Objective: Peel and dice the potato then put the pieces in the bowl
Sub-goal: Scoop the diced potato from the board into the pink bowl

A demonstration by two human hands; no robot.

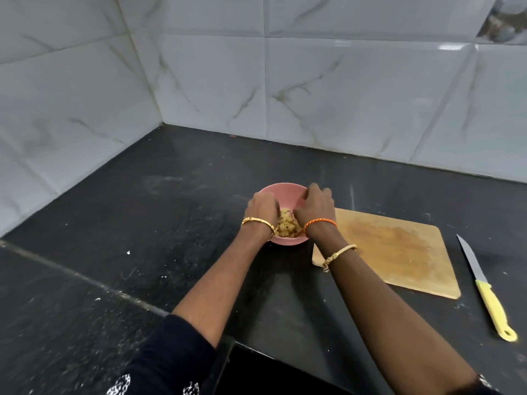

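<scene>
**Bench inventory: both hands at the pink bowl**

Left hand (261, 207): placed over the near-left rim of the bowl, fingers (274, 210) curled downward into it toward the potato pieces. Whether they pinch anything cannot be told; the fingertips are hidden behind the hand. A gold bangle (258, 223) sits at the wrist.

Right hand (316, 206): placed over the right rim of the bowl, fingers bent and dipping inside, thumb side toward the pieces. Grip likewise cannot be told. An orange thread band (320, 222) circles the wrist; a second gold bangle (339, 256) lies further up the forearm.

Pink bowl (281, 191): round, standing upright on the bench, just left of the cutting board and near its far-left corner.

Diced potato (286, 226): pale yellow-brown pieces heaped in the bottom of the bowl, visible between the two wrists.

Cutting board (399, 252): wooden, rectangular, lying flat, with a damp brownish stain across its middle. The right forearm crosses above its near-left corner.

Knife (484, 286): steel blade, yellow handle, lying flat on the bench just right of the board, tip pointing away from the person, apart from both hands.

Bench (142, 238): black stone, dusted with pale specks, with a seam running diagonally across the left.

Wall (285, 81): white marbled tiles meeting in a corner behind the bench.

Sleeve (171, 357): dark, patterned, on the left arm at the lower edge.
</scene>
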